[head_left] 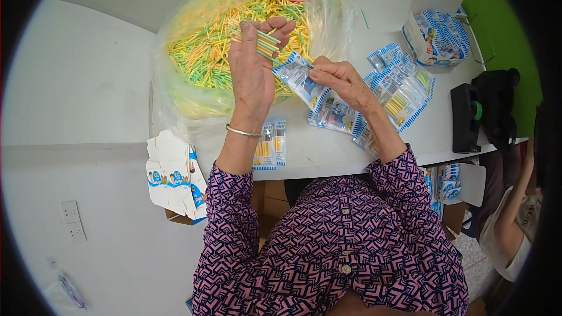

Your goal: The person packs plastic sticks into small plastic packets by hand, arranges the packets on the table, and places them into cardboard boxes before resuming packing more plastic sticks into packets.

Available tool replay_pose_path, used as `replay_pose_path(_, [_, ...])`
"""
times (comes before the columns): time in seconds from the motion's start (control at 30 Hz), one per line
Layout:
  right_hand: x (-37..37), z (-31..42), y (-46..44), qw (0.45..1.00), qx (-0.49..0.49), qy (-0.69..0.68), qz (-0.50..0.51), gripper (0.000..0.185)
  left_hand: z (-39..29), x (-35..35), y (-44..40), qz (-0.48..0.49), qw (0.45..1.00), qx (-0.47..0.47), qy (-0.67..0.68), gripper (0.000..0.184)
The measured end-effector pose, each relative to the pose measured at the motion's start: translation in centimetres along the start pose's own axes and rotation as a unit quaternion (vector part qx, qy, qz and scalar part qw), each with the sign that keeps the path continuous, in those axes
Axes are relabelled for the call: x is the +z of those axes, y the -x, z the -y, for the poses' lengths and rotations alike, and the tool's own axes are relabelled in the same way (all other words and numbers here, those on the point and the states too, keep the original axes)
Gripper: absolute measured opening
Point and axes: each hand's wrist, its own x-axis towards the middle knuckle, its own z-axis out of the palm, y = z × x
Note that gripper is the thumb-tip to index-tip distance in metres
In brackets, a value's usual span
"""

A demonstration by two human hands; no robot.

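Clear bag (332, 20) — coloured sticks (202, 61) inside

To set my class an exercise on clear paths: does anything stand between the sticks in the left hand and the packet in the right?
Nothing visible does. The sticks in the left hand angle toward the near edge of the packet in the right hand. Whether that edge is open is unclear.

one left hand (250, 67), one right hand (345, 86), one bangle (243, 133), one bag (329, 14); sticks (205, 52), packets (299, 78) past counting
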Motion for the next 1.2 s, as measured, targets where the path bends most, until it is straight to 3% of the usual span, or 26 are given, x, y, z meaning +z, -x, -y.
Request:
replay_pose_path(0.1, [-0.1, -0.7, 0.0, 0.999, -0.025, 0.025, -0.006, 0.029, -1.1, 0.1, -0.1, 0.005, 0.998, 0.051, -0.039, 0.031])
replay_pose_path(0.23, [-0.2, -0.4, 0.0, 0.999, -0.016, 0.031, 0.002, 0.027, -1.4, 0.3, 0.0, 0.019, 0.997, 0.047, -0.056, 0.031])
replay_pose_path(0.4, [-0.2, -0.6, 0.1, 0.999, -0.024, 0.023, 0.002, 0.026, -0.4, 0.3, 0.9, 0.024, 0.998, -0.009, -0.05, 0.029])
replay_pose_path(0.63, [-0.3, -0.8, 0.1, 0.999, -0.036, 0.035, 0.013, 0.024, -0.9, 0.5, 0.9, 0.023, 0.998, 0.015, -0.052, 0.031])
replay_pose_path(0.93, [0.1, 0.7, 0.5, 0.998, -0.003, -0.052, 0.021, 0.027, 1.0, 0.1, 2.5, 0.027, 0.995, -0.033, -0.087, 0.034])
replay_pose_path(1.0, [0.0, 0.8, 0.6, 0.998, -0.01, -0.057, 0.015, 0.028, 1.2, 0.0, 2.8, 0.037, 0.986, 0.003, -0.162, 0.035])
replay_pose_path(1.13, [0.0, 0.5, 0.4, 0.999, -0.014, -0.041, 0.015, 0.028, 0.2, -0.3, 2.4, 0.022, 0.992, 0.0, -0.127, 0.034])
replay_pose_path(1.2, [-0.2, 0.4, 0.4, 0.999, -0.014, -0.043, 0.006, 0.027, -0.3, -0.5, 2.2, 0.037, 0.989, 0.048, -0.133, 0.032])
